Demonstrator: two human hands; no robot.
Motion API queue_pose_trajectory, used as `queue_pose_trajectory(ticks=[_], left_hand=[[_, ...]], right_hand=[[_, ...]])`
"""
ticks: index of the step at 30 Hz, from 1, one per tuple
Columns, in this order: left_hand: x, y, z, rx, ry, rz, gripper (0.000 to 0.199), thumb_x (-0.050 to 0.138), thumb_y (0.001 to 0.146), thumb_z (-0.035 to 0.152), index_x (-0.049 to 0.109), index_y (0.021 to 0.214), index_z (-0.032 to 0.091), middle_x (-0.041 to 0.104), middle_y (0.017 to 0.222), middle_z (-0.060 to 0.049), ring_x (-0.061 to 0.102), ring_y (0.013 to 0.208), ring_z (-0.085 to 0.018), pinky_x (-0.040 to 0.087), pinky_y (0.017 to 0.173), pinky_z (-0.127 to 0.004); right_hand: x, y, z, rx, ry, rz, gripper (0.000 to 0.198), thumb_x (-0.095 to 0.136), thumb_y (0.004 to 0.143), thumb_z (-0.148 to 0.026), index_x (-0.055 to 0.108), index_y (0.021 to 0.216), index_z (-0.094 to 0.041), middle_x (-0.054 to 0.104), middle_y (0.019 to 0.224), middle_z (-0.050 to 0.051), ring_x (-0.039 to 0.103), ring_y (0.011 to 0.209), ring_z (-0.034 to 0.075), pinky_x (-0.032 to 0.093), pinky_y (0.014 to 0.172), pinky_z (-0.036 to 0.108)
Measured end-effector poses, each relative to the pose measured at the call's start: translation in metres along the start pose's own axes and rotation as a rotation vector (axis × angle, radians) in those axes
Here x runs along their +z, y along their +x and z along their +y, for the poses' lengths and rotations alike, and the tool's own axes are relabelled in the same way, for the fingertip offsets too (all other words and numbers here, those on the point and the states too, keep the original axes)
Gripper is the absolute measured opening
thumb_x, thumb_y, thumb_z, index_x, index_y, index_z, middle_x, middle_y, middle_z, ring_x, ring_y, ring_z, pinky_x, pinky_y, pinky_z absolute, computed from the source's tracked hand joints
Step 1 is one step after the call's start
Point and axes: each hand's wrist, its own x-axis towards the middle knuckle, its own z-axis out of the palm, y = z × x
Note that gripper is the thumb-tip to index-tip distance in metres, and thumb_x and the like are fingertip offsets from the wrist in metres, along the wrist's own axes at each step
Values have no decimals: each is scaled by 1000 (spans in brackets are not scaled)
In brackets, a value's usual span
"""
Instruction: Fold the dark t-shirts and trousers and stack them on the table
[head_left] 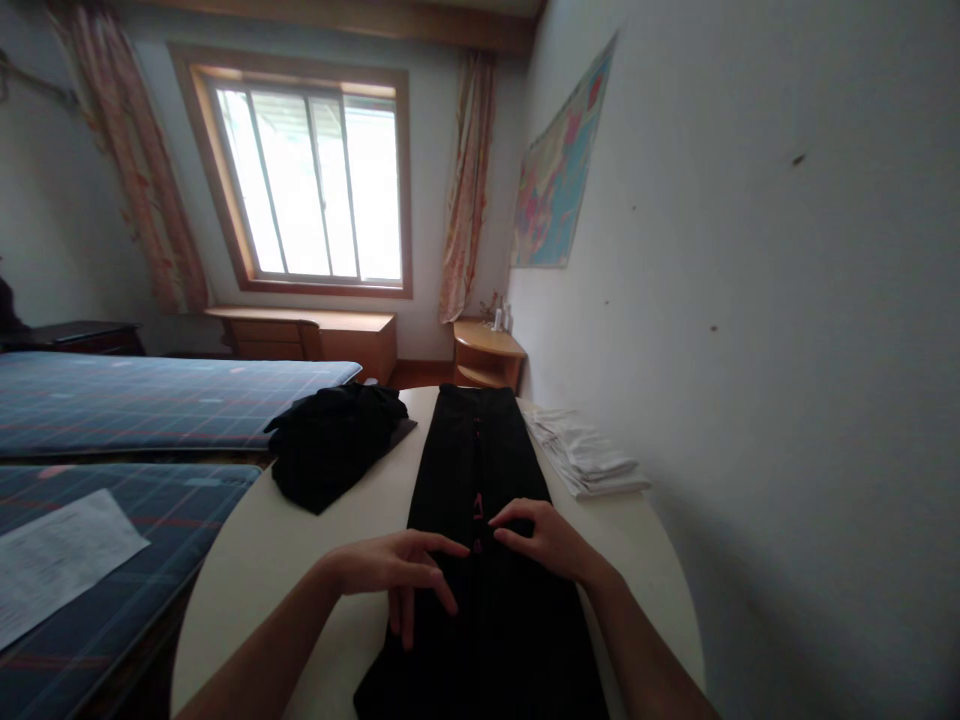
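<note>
A long black garment (pixel 510 640) lies lengthwise down the middle of the round white table (pixel 255 600), with small pink marks along its centre line. Over its left half is my left hand (pixel 394 568), fingers spread and index tip near the lower pink mark. My right hand (pixel 546 540) reaches in from the other side, thumb and index finger apart beside the centre line. Neither hand visibly holds anything; whether the fingertips touch the cloth I cannot tell.
A heap of black cloth (pixel 337 440) sits on the table's left side, and folded white cloth (pixel 589 455) on its right. Plaid mattresses (pixel 180 400) are on the left, with a paper sheet (pixel 67 560). A wall (pixel 810 400) runs close by on the right.
</note>
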Motion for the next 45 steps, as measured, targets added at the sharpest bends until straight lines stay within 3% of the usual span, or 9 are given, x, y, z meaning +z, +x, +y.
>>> queue_pose_trajectory(ticks=[6, 13, 21, 24, 26, 31, 37, 41, 45], left_hand=[[15, 23, -4, 280, 656, 495, 37, 59, 85, 30, 65, 122, 28, 70, 104, -3, 65, 82, -16, 51, 78, -29], [10, 30, -13, 385, 907, 560, 52, 58, 84, 22, 55, 135, 32, 57, 135, -4, 50, 125, -24, 40, 109, -40], [-37, 44, -47, 290, 949, 823, 37, 45, 95, 23, 58, 130, 24, 57, 139, -4, 43, 136, -23, 33, 116, -44], [-49, 47, -57, 315, 920, 833, 35, 47, 95, 22, 59, 127, 22, 58, 138, -6, 45, 134, -23, 35, 115, -45], [-51, 49, -60, 346, 907, 835, 34, 48, 94, 21, 60, 126, 22, 58, 137, -6, 46, 133, -23, 36, 115, -46], [-49, 48, -60, 363, 915, 807, 33, 50, 93, 20, 61, 125, 24, 57, 138, -6, 45, 134, -24, 36, 115, -46], [-43, 45, -51, 310, 982, 809, 37, 51, 90, 15, 61, 125, 22, 56, 139, -8, 45, 133, -27, 34, 115, -50], [-25, 40, -35, 375, 1011, 750, 41, 56, 88, 17, 61, 127, 26, 55, 138, -6, 44, 133, -27, 34, 114, -50], [2, 37, -17, 476, 1029, 535, 45, 60, 84, 19, 61, 128, 31, 52, 141, -4, 45, 132, -26, 37, 112, -45]], right_hand=[[5, -1, -2, -20, 29, -38, 22, 66, 84, -36, 76, 100, -24, 74, 100, 3, 66, 97, 21, 48, 93, 33], [13, -3, -12, -82, 23, -190, 20, 73, 77, -32, 76, 96, -25, 71, 100, 2, 65, 97, 20, 47, 93, 31], [52, -21, -76, -327, -118, -243, 65, 84, 62, -48, 63, 120, -29, 59, 130, 5, 49, 124, 26, 30, 113, 36], [74, -25, -93, -481, -207, -320, 73, 76, 76, -46, 47, 140, -28, 52, 142, 7, 44, 131, 25, 22, 117, 40], [82, -25, -95, -505, -266, -338, 63, 67, 84, -39, 47, 141, -25, 59, 135, 8, 52, 122, 24, 30, 112, 38], [80, -24, -80, -426, -209, -374, 32, 58, 76, -16, 75, 102, -20, 74, 87, 2, 65, 77, 15, 48, 80, 23], [53, -24, -73, -157, 175, -668, 24, 60, 76, -19, 79, 91, -18, 66, 62, -4, 55, 53, 7, 37, 49, 14], [26, -17, -54, 12, 150, -464, 23, 57, 77, -18, 78, 83, -15, 59, 55, -4, 44, 48, 6, 30, 45, 16], [7, -12, -22, 81, 59, -242, 21, 57, 74, -17, 76, 82, -16, 65, 64, -1, 51, 57, 10, 37, 54, 19]])
